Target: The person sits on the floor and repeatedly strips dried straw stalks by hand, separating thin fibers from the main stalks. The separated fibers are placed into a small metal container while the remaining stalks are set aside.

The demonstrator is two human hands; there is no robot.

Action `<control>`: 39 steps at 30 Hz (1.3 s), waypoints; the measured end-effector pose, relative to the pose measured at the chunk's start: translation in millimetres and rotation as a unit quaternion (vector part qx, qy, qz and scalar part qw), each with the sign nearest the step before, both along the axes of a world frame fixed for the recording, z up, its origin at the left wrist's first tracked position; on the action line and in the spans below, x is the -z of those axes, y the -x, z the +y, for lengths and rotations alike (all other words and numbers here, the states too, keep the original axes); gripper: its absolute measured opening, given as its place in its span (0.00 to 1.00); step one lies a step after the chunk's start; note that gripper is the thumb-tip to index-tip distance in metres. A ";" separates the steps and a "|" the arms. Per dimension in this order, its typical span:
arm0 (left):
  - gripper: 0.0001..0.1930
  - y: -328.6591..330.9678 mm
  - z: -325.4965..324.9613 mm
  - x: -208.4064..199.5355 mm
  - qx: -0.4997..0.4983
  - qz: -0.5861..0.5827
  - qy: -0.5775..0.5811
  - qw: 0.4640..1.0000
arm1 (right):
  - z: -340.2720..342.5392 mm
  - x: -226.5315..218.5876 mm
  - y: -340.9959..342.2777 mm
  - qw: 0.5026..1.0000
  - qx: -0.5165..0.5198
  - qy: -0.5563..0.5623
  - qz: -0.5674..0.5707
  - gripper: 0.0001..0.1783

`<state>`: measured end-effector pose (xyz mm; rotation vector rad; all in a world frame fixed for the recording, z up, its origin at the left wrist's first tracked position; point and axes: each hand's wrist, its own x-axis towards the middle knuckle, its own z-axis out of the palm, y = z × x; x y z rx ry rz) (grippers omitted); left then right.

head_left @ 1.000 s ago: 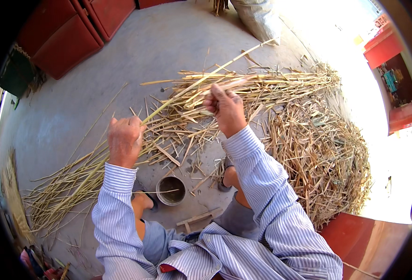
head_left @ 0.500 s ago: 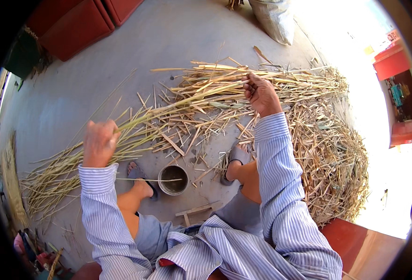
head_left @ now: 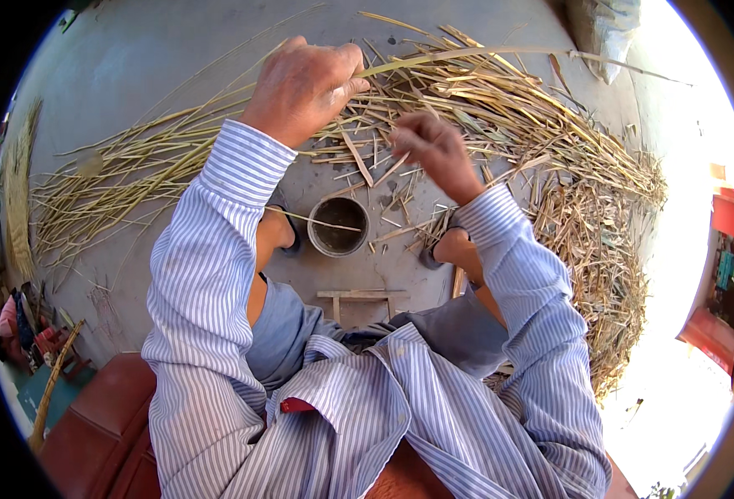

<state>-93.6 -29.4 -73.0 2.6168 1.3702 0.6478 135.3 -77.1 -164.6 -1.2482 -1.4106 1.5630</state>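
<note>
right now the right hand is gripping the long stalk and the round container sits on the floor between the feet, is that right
Not quite: the head view shows the left hand gripping the long stalk. The round container does sit on the floor between the feet.

Stalks (head_left: 126, 185) left, husk heap (head_left: 590, 279) right
</note>
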 end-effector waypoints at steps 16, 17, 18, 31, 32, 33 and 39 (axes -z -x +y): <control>0.09 -2.0 -14.9 16.0 0.025 0.029 -0.063 0.997 | -113.6 243.9 175.9 0.907 -0.319 -0.028 -0.275 0.19; 0.09 -3.9 -16.6 14.7 0.031 0.039 -0.058 0.997 | -106.0 238.6 190.8 0.899 -0.338 -0.043 -0.276 0.19; 0.09 -4.6 -18.7 13.7 0.038 0.048 -0.052 0.997 | -99.1 233.2 208.7 0.892 -0.355 -0.058 -0.275 0.19; 0.04 2.0 -8.2 30.2 0.055 0.007 -0.048 0.997 | -73.0 108.5 91.2 0.915 -0.295 -0.109 -0.252 0.14; 0.05 5.5 -8.5 27.9 0.046 0.024 -0.048 0.997 | -54.9 85.0 79.0 0.928 -0.274 -0.123 -0.219 0.13; 0.05 4.7 -2.9 34.5 0.039 0.048 -0.027 0.998 | -36.9 73.4 62.7 0.954 -0.230 -0.069 -0.179 0.12; 0.06 1.2 2.9 20.0 0.057 0.032 0.023 0.998 | 39.6 -65.3 -43.2 0.977 0.029 0.050 0.205 0.31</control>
